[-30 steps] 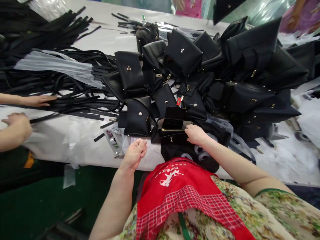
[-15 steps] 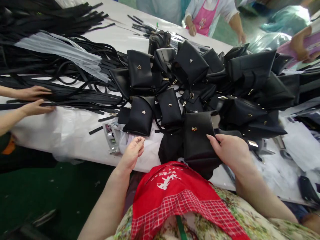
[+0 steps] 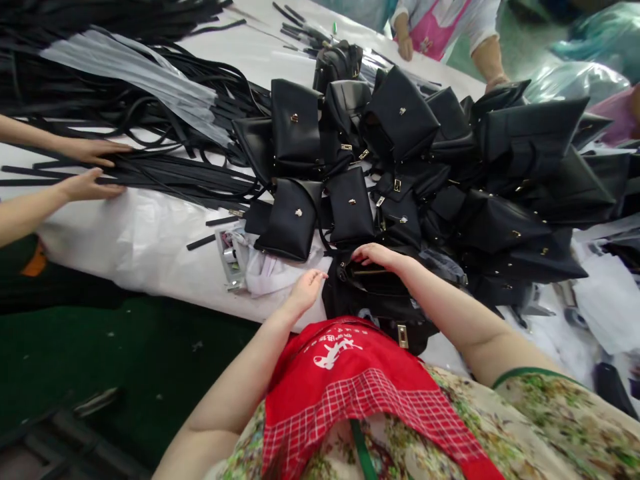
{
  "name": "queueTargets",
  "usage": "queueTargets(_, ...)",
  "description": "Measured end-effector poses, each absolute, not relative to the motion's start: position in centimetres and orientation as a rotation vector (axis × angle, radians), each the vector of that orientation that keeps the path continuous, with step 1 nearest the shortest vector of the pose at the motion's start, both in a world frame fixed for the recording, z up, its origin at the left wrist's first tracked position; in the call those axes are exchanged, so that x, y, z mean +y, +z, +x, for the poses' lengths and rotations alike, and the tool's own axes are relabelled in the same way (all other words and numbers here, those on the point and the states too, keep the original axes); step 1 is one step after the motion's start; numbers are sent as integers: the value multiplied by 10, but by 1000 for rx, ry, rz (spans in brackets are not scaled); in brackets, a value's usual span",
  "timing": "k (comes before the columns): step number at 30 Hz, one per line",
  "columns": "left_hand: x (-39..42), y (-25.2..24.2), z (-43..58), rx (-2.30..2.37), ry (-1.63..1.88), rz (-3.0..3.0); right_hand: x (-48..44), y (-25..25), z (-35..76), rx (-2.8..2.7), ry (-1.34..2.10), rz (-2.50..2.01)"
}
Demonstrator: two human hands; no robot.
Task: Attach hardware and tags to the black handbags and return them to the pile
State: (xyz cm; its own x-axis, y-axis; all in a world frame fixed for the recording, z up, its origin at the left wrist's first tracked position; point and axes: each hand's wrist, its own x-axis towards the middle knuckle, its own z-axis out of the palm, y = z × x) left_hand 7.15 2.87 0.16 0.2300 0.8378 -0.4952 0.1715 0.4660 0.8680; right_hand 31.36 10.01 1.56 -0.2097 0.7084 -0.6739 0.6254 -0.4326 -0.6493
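A black handbag (image 3: 385, 303) lies against the table's front edge, its flap turned toward me and its zipped top showing. A metal clasp plate (image 3: 403, 335) shows on the part nearest my apron. My right hand (image 3: 376, 255) reaches over the bag's far left rim, fingers stretched out beside the zipper end; whether they touch it is unclear. Left of the bag, my left hand (image 3: 309, 291) is closed in a pinch; anything in it is too small to make out. Just beyond stand black bags with metal turn locks, including one bag (image 3: 290, 223) and another (image 3: 351, 208).
A pile of black bags (image 3: 530, 160) covers the table's middle and right. At left are black straps (image 3: 190, 183), with another person's hands (image 3: 95, 167) on them. A small tray (image 3: 231, 257) of bits sits near my left hand. A person in a pink apron (image 3: 440, 30) stands opposite.
The bag's flap has been opened toward me, uncovering the zipper. My right hand has moved left and away from me over the bag; my left hand has moved right, closer to it.
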Motion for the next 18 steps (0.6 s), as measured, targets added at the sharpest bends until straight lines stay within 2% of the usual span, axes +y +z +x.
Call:
queueTargets(4,32,-11,107,1399,494,1175,106,15,326,-1884,1748,-1794)
queueTargets(9,30,-16,140,1468,162,1505,91,2,321,-2092,1721,-1642)
queueTargets(18,58,-38,125,1268,222,1536,56,-17,300,-2084,1314,-1643)
